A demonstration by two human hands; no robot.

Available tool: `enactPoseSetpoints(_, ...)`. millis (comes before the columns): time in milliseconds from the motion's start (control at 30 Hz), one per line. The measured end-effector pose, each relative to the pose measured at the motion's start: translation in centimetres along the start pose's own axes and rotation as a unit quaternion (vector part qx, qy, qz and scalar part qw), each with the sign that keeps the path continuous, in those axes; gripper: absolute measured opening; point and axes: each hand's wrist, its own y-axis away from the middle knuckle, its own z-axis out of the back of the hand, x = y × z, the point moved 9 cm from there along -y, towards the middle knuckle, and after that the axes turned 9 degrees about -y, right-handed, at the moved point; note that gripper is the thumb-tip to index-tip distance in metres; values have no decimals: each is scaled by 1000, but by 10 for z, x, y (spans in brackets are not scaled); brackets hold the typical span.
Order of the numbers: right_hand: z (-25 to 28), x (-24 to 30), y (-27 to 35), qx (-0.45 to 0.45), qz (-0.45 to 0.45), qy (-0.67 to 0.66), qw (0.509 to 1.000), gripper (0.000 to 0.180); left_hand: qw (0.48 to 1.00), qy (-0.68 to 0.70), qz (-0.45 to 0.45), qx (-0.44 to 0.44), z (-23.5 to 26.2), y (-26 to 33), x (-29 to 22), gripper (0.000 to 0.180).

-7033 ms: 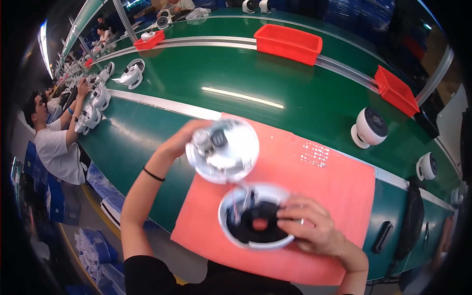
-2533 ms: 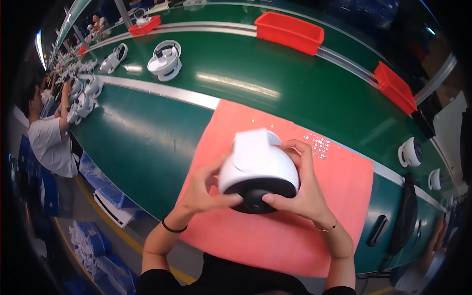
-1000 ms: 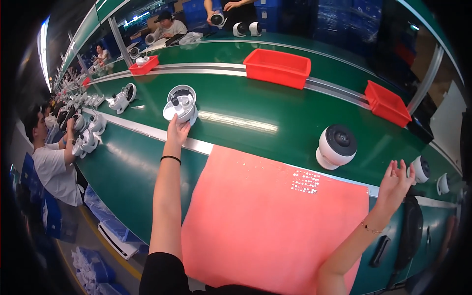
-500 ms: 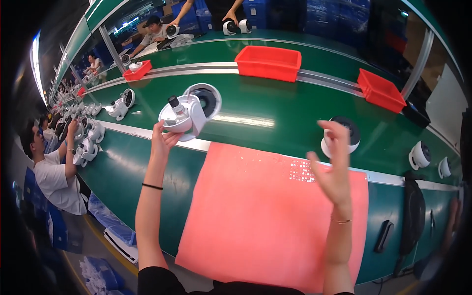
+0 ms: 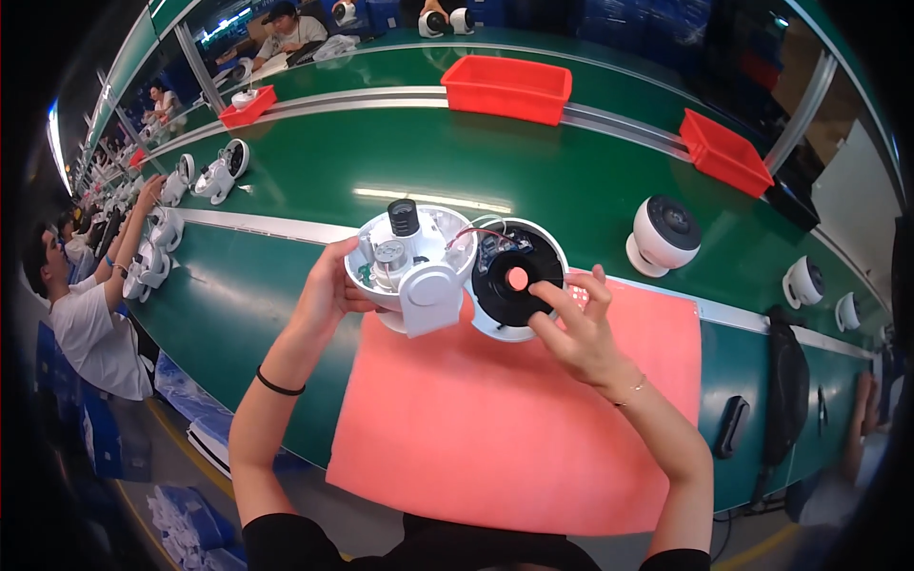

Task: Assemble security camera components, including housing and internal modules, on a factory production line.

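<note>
Above the pink foam mat (image 5: 495, 428) an opened white security camera is held up, its two halves joined by thin wires. The left half is a white housing (image 5: 433, 300) with a black lens barrel (image 5: 403, 217) standing up and bare inner parts showing. My left hand (image 5: 333, 285) is closed round its left side. The right half is a round front cover (image 5: 505, 300) with a white rim, a black face and a central hole through which pink shows. My right hand (image 5: 576, 328) pinches this cover at its right edge, fingertips on the black face.
A finished-looking white camera (image 5: 662, 238) stands on the green conveyor to the right, with smaller ones beyond. Red bins (image 5: 505, 90) line the far rail. Several opened cameras (image 5: 221, 173) stand at left, near a seated co-worker (image 5: 95, 324). A black case (image 5: 731, 426) lies right of the mat.
My left hand has brought the opened camera from the conveyor towards me over the mat. My right hand has moved left and taken hold of the front cover, which now faces up.
</note>
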Motion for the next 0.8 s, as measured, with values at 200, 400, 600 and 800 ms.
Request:
enactPoseSetpoints(200, 54, 21, 13, 11, 11, -184, 983, 17, 998, 19, 2, 68, -21, -18, 5, 50)
enactPoseSetpoints(400, 76, 64, 8, 87, -91, -469, 874, 18, 877, -252, 39, 408, -84, -29, 32, 38)
enactPoseSetpoints(600, 51, 80, 17, 225, -240, -615, 717, 38, 495, -368, -43, 786, -212, 75, 73, 36)
enactPoseSetpoints(800, 18, 73, 55, 236, -445, -669, 546, 48, 523, -512, -129, 670, -221, 98, 52, 36)
